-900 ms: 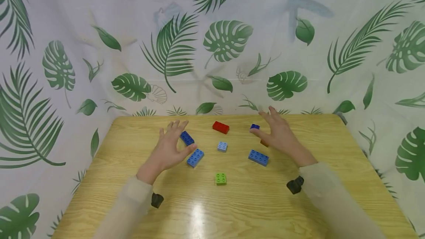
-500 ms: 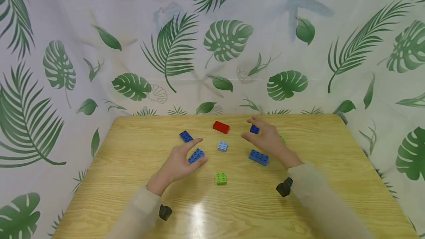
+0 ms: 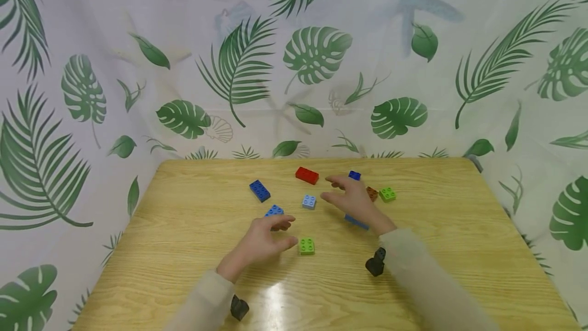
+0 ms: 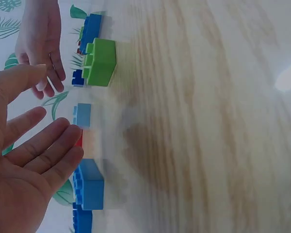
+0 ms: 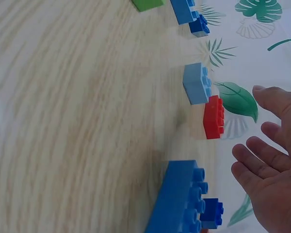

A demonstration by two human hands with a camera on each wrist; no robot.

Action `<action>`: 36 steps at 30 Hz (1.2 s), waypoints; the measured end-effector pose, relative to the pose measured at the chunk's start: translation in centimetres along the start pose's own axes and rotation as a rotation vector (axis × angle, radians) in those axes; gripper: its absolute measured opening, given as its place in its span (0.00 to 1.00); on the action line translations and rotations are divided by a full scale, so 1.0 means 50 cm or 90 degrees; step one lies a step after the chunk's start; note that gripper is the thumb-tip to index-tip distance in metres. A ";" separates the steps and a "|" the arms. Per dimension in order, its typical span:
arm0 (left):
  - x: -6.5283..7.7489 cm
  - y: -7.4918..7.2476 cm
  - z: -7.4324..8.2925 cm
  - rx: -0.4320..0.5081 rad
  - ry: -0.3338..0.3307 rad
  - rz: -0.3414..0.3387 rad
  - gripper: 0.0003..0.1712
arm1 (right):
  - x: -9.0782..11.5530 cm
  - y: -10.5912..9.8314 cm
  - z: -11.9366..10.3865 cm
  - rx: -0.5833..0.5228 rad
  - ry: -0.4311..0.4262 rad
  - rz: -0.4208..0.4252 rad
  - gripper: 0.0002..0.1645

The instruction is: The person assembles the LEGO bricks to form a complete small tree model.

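Above the table, my left hand (image 3: 262, 243) hovers with fingers and thumb apart, holding nothing. Its thumb points toward a lime green brick (image 3: 307, 246), and its fingers partly cover a medium blue brick (image 3: 274, 211). In the left wrist view a gap shows between this hand (image 4: 29, 167) and the bricks. My right hand (image 3: 352, 202), also holding nothing, hangs to the right of a small light blue brick (image 3: 309, 202). Under it, a long blue brick (image 3: 357, 222) is partly hidden. The right wrist view shows this hand (image 5: 276, 165) with loosely bent fingers, nearest the red brick (image 5: 214, 118).
A dark blue brick (image 3: 260, 191) lies at the back left of the wooden table (image 3: 184, 249). Beyond my right hand are a small dark blue brick (image 3: 354, 174), a brown brick (image 3: 372, 193) and another green brick (image 3: 388, 194). A leaf-patterned cloth (image 3: 257, 132) hangs behind.
My left hand has moved right and nearer, uncovering the dark blue brick. My right hand has moved left and nearer, uncovering the brown and far green bricks. The bricks have stayed put.
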State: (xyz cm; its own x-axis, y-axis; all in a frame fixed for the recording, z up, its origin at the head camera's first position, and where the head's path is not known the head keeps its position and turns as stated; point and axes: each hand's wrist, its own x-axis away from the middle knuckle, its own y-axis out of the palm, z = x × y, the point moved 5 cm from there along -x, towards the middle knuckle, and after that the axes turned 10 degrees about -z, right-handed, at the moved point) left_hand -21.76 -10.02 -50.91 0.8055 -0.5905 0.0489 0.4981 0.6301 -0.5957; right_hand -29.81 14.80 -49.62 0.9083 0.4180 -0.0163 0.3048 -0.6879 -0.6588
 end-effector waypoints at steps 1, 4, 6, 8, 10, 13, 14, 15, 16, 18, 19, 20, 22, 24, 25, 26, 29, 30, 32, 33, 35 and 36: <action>-0.001 0.004 -0.002 0.002 0.005 -0.005 0.31 | -0.003 0.005 0.001 -0.005 0.001 -0.004 0.34; -0.003 0.015 -0.006 0.011 0.008 -0.017 0.31 | -0.010 0.020 0.006 -0.013 0.007 -0.014 0.33; -0.004 0.023 -0.010 0.020 0.000 -0.029 0.32 | -0.013 0.030 0.008 -0.008 0.009 -0.021 0.31; -0.005 0.031 -0.016 0.031 -0.012 -0.041 0.33 | -0.017 0.041 0.010 0.000 0.012 -0.025 0.30; -0.005 0.036 -0.021 0.043 -0.025 -0.049 0.33 | -0.020 0.052 0.010 0.007 0.017 -0.028 0.29; -0.006 0.042 -0.028 0.050 -0.035 -0.053 0.34 | -0.023 0.068 0.014 -0.004 0.037 -0.032 0.28; -0.006 0.042 -0.030 0.051 -0.036 -0.054 0.33 | -0.023 0.072 0.015 -0.011 0.048 -0.035 0.28; -0.007 0.043 -0.031 0.053 -0.037 -0.055 0.33 | -0.022 0.076 0.016 -0.014 0.059 -0.036 0.28; -0.007 0.044 -0.033 0.056 -0.038 -0.057 0.33 | -0.022 0.080 0.017 -0.020 0.069 -0.038 0.28; -0.008 0.044 -0.036 0.061 -0.041 -0.059 0.33 | -0.022 0.087 0.017 -0.023 0.078 -0.040 0.28; -0.009 0.045 -0.037 0.065 -0.043 -0.060 0.33 | -0.022 0.089 0.016 -0.021 0.080 -0.040 0.29; -0.010 0.045 -0.039 0.065 -0.044 -0.061 0.34 | -0.022 0.091 0.016 -0.020 0.081 -0.039 0.29; -0.012 0.046 -0.043 0.064 -0.046 -0.061 0.34 | -0.024 0.095 0.016 -0.019 0.082 -0.036 0.29; -0.014 0.047 -0.045 0.058 -0.046 -0.061 0.34 | -0.025 0.097 0.016 -0.021 0.084 -0.031 0.29; -0.014 0.047 -0.046 0.057 -0.045 -0.062 0.34 | -0.025 0.098 0.017 -0.023 0.088 -0.030 0.29; -0.015 0.047 -0.047 0.054 -0.045 -0.062 0.34 | -0.026 0.099 0.017 -0.024 0.090 -0.029 0.29; -0.015 0.048 -0.048 0.052 -0.048 -0.062 0.33 | -0.027 0.102 0.018 -0.025 0.093 -0.035 0.29; -0.014 0.049 -0.048 0.053 -0.048 -0.063 0.33 | -0.027 0.103 0.018 -0.021 0.094 -0.036 0.29; -0.014 0.050 -0.048 0.055 -0.049 -0.063 0.32 | -0.028 0.104 0.018 -0.017 0.095 -0.038 0.28; -0.014 0.051 -0.048 0.054 -0.047 -0.062 0.32 | -0.028 0.104 0.018 -0.015 0.096 -0.039 0.28; -0.014 0.054 -0.048 0.052 -0.044 -0.062 0.32 | -0.028 0.105 0.019 -0.011 0.104 -0.039 0.28; -0.015 0.056 -0.048 0.049 -0.042 -0.061 0.31 | -0.028 0.105 0.020 -0.009 0.107 -0.039 0.27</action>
State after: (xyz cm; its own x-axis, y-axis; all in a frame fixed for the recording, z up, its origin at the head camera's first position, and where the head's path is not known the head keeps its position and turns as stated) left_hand -21.73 -9.04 -54.52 0.7708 -0.6173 0.1575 0.5954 0.6103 -0.5226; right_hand -29.78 11.17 -53.81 0.9226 0.3556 0.1498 0.3639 -0.6728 -0.6441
